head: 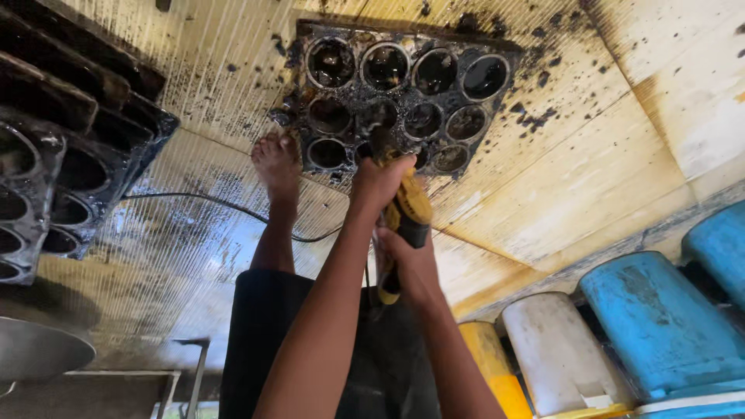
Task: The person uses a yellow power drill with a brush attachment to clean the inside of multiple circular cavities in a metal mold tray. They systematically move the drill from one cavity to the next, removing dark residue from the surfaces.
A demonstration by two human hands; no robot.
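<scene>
A blackened, soot-caked muffin tray (pixel 497 46) with round cups lies on the stained ribbed floor. I hold a yellow and black power tool (pixel 410 211) with both hands, its working end pressed down into a cup near the tray's front edge. My left hand (pixel 378 180) is clamped around the front of the tool, close to the tray. My right hand (pixel 405 260) grips the handle further back. My bare foot (pixel 276 161) rests at the tray's left edge.
More dirty cup trays (pixel 46 178) are stacked at the left. A black cable (pixel 209 200) runs across the floor behind my foot. Blue (pixel 660 318), white (pixel 555 353) and yellow (pixel 489 361) plastic containers stand at the lower right. A metal bowl (pixel 35 349) sits lower left.
</scene>
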